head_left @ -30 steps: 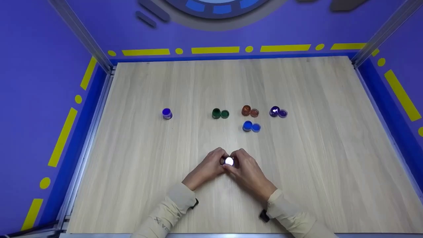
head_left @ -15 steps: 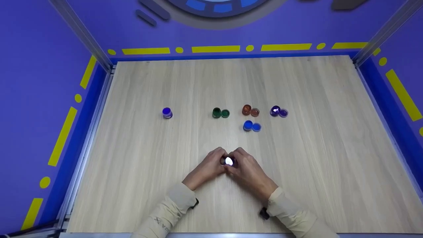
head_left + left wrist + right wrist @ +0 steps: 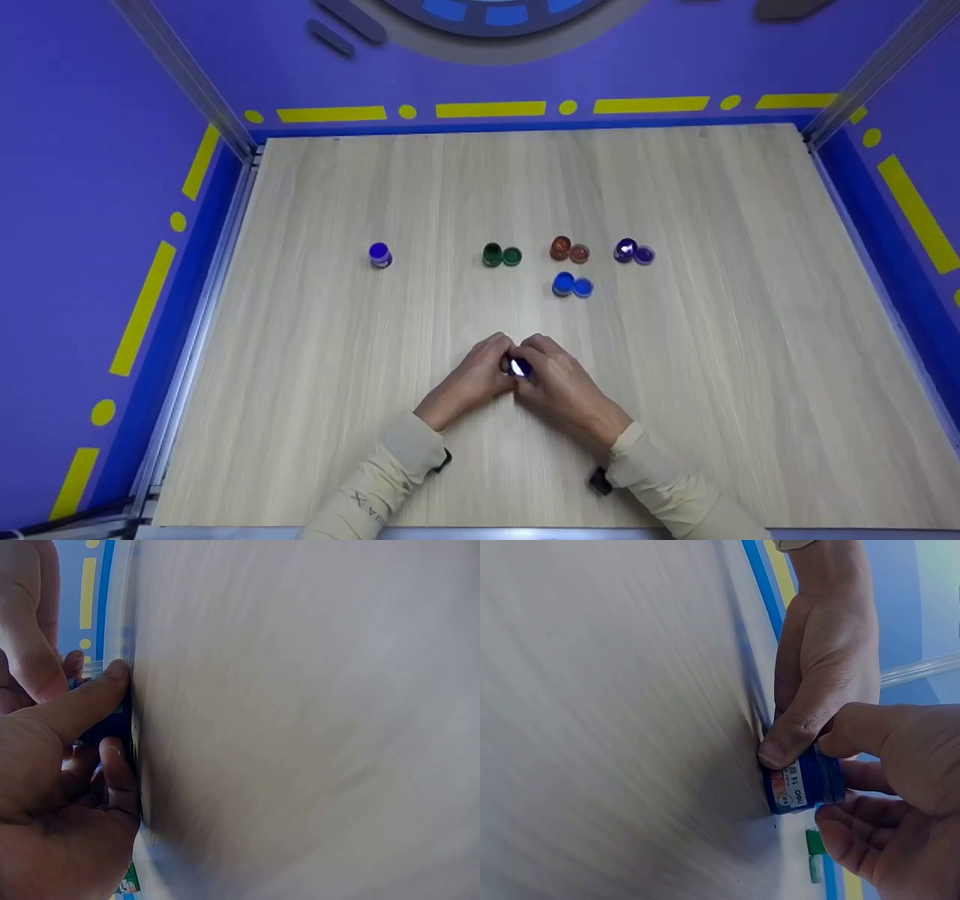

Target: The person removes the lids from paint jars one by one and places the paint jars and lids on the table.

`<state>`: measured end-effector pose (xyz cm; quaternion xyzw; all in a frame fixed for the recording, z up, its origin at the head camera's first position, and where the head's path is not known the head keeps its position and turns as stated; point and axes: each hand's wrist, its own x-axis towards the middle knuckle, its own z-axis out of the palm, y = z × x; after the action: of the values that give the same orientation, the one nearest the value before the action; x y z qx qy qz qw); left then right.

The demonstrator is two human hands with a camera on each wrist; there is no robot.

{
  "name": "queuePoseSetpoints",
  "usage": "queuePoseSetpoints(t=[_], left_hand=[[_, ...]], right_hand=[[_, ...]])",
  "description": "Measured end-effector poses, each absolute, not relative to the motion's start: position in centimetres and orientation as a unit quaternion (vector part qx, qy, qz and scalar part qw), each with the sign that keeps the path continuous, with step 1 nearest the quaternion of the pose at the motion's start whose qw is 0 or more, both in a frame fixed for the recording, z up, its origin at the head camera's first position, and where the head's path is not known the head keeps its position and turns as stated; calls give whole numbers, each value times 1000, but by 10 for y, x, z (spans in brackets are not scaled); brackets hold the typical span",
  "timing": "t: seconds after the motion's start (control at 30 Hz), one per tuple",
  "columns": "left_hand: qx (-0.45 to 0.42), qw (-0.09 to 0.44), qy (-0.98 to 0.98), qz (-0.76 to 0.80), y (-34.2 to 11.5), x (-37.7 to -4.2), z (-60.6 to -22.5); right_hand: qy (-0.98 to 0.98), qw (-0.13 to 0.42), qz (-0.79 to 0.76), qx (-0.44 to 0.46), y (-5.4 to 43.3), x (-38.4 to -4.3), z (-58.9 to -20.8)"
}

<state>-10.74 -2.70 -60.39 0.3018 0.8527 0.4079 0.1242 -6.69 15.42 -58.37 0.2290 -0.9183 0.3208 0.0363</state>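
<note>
Both hands meet around a small dark blue paint jar (image 3: 519, 367) near the front middle of the table. My left hand (image 3: 474, 376) grips the jar's body low down, its thumb lying beside the label (image 3: 789, 786) in the right wrist view. Fingers of my right hand (image 3: 564, 386) pinch the lid end (image 3: 829, 778) of the jar. The jar stands upright at the tabletop. In the left wrist view, fingers hide most of the blue jar (image 3: 112, 726).
Beyond the hands are open paint jars with lids beside them: green (image 3: 492, 255), orange-brown (image 3: 560, 248), blue (image 3: 563, 284) and purple (image 3: 625, 250). A violet-topped jar (image 3: 380, 256) stands alone to the left. Blue-purple walls (image 3: 480, 79) enclose the table (image 3: 360, 330).
The bright reflection on the jar's top has shrunk from a white disc to a sliver. My right fingers have shifted slightly around the top; the left hand has stayed nearly still.
</note>
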Motion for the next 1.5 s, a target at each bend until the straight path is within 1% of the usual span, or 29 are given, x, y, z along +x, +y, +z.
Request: queuePoseSetpoints(t=[0.27,0.53,0.77,0.9,1.13,1.3,1.5], left_hand=[[296,122,855,407,-26,-107,-603],[286,134,855,411,-26,-107,-603],[292,128,857,405,-25,-107,-603],[299,132,855,402,-26,-106,-603],[309,118,857,395,-28,-105,-601],[299,129,859,395,-27,-105,-600],[278,136,857,411,-25,-103,-600]], right_hand=[[-911,13,329,249,156,-69,-583],[-900,-33,338,273,163,-74,-582],[-896,-46,333,292,167,-78,-580],[-893,-41,333,301,169,-78,-579],[-882,-28,357,305,173,-81,-573],[-873,-26,386,298,176,-82,-572],[-848,2,441,294,176,-83,-571]])
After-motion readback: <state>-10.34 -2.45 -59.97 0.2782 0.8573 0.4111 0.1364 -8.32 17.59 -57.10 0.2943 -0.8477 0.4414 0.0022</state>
